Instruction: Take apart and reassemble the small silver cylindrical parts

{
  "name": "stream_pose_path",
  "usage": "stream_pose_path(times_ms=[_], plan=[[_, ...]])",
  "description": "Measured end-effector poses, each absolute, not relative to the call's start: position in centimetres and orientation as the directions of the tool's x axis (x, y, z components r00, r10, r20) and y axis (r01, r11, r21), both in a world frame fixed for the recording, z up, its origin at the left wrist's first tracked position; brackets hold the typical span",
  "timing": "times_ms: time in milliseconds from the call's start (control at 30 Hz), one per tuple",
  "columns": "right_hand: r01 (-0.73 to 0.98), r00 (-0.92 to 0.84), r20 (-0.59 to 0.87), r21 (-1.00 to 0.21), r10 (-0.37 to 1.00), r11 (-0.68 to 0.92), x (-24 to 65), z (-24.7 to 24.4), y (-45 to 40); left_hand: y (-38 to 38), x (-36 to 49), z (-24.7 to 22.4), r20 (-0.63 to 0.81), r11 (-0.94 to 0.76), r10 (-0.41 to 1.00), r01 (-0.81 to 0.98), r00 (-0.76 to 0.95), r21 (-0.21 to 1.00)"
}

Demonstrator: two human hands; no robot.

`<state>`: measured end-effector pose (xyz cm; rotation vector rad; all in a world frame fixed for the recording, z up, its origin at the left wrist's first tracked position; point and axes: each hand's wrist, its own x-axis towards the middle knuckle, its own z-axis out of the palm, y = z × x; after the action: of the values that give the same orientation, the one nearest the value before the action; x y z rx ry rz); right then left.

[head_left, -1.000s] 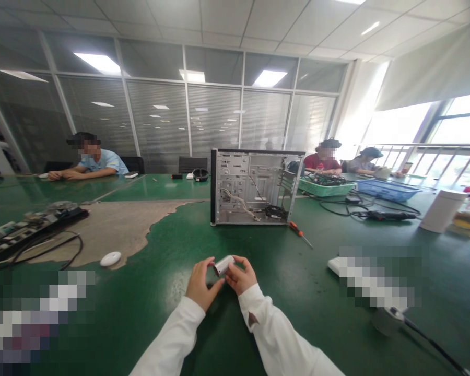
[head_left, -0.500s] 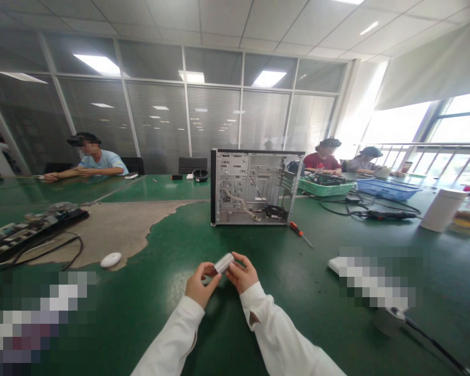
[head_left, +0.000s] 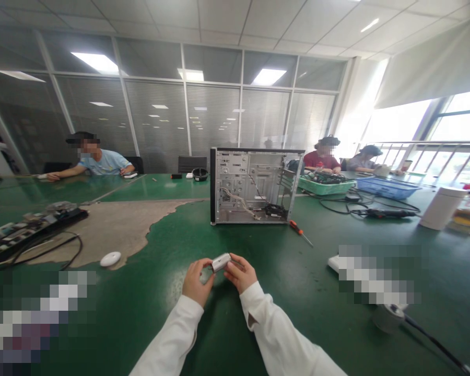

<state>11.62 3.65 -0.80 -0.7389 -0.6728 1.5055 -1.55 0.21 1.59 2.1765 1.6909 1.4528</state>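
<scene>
Between my two hands is a small silver-grey rectangular block [head_left: 221, 261], held above the green table. My left hand [head_left: 197, 281] has its thumb and fingers closed at the block's left end. At the opposite end, my right hand [head_left: 243, 274] pinches the block between thumb and fingers. What exactly the block is, I cannot make out. Beyond my hands stands an open computer case [head_left: 254, 185], its side panel off and cables hanging inside. An orange-handled screwdriver [head_left: 301, 233] lies by the case's right corner.
To the left are a tray of circuit parts [head_left: 35, 230] and a white oval object [head_left: 110, 259]. Green [head_left: 325, 187] and blue baskets [head_left: 387, 189] sit at the back right, near a black corded tool [head_left: 389, 213] and white cup [head_left: 442, 209]. Several people sit around the table.
The block has turned in my fingers and sits more level, showing a different face. My left hand has shifted slightly left. At the far left, a person's arm has moved.
</scene>
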Motion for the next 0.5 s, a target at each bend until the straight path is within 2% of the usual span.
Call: stream_pose_path(times_ms=[100, 200, 500], plan=[[-0.626, -0.029, -0.092, -0.775, 0.995, -0.090, 11.4, -0.6, 3.5, 0.1, -1.6, 1.8, 0.738, -0.518, 0.666, 0.777, 0.104, 0.357], [-0.655, -0.068, -0.151, -0.739, 0.986, -0.158, 11.4, 0.0, 3.1, -0.1, -1.3, 2.0, 0.778, -0.577, 0.600, 0.775, 0.187, 0.258], [-0.666, -0.349, -0.299, -0.588, 0.888, -0.459, 11.7, 1.3, 2.1, -0.5, -0.9, 2.0, 0.821, -0.599, 0.545, 0.765, 0.173, 0.236]])
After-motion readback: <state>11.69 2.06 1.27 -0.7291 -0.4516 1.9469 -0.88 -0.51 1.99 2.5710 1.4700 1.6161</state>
